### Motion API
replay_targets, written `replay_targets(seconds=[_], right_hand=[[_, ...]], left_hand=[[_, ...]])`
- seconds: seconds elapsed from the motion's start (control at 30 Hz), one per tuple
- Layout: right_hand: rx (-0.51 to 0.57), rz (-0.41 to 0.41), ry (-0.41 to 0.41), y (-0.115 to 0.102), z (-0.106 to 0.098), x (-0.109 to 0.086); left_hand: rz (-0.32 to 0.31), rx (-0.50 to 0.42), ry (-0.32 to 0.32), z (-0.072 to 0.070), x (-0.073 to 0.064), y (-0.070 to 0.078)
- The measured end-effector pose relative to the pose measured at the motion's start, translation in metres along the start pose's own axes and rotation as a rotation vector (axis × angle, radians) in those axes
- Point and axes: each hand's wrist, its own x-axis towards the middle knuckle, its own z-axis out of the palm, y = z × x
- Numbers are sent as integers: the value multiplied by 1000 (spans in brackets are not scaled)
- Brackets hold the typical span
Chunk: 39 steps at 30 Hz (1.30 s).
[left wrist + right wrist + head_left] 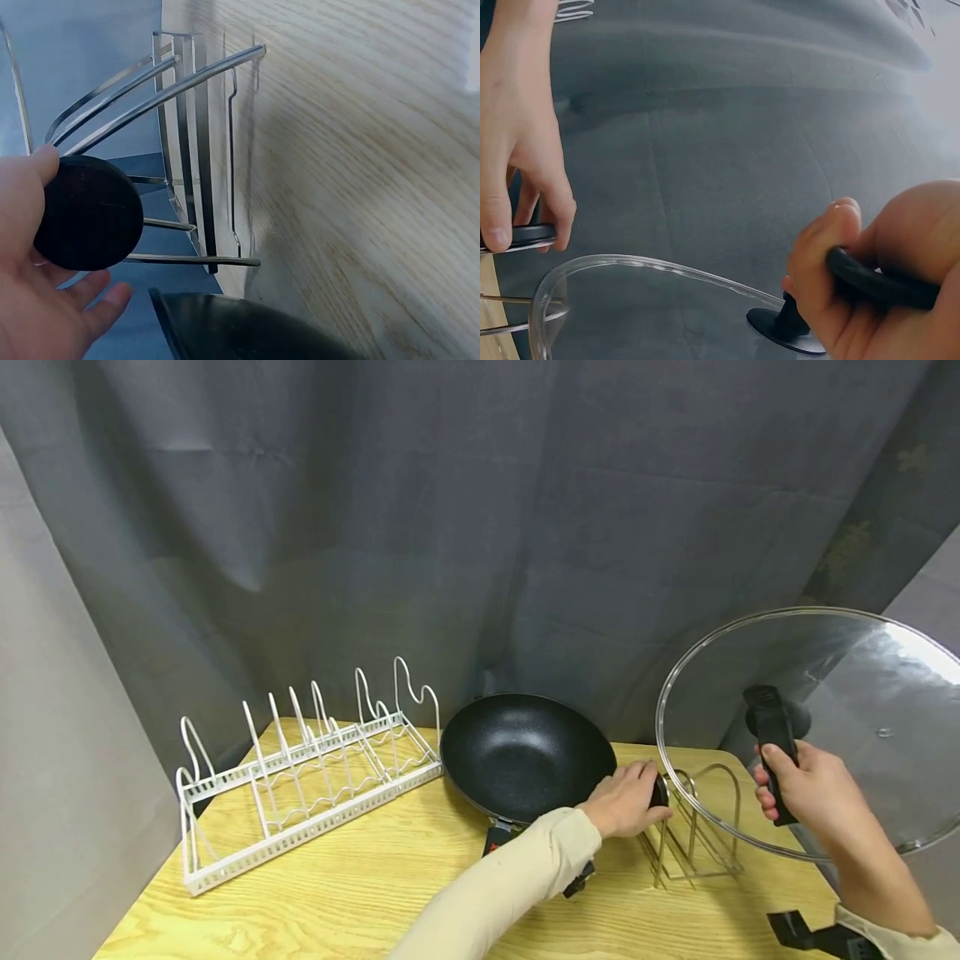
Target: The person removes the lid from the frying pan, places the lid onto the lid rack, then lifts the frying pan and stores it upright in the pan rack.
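My left hand [621, 799] grips a round black disc-shaped piece [90, 214] between thumb and fingers, right at the low metal wire rack [201, 150]. What the disc belongs to, I cannot tell. Raised at the right, my right hand [817, 785] holds a large round glass lid [885, 718] by its black handle [777, 739]. The lid is tilted, and its rim overlaps the wire rack in the head view. A black frying pan [517, 756] sits left of the left hand, its handle [497, 837] partly hidden behind my sleeve.
A long white rack [300, 834] with upright wire dividers stands on the left of the wooden table [337, 902], close beside the pan. Behind the table hangs a dark grey curtain [450, 527].
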Motion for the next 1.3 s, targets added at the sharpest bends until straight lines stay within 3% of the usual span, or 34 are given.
replay_targets(seconds=[0.47,0.97,1.3], right_hand=[[-153,-16,-2,-3,17,-4],[-198,-12,-48,5,32,-1],[-190,-17,-60,9,41,3]], left_hand=[[-19,39,61,3,-6,-5],[-34,88,63,9,-10,-5],[-47,148,52,4,-10,-3]])
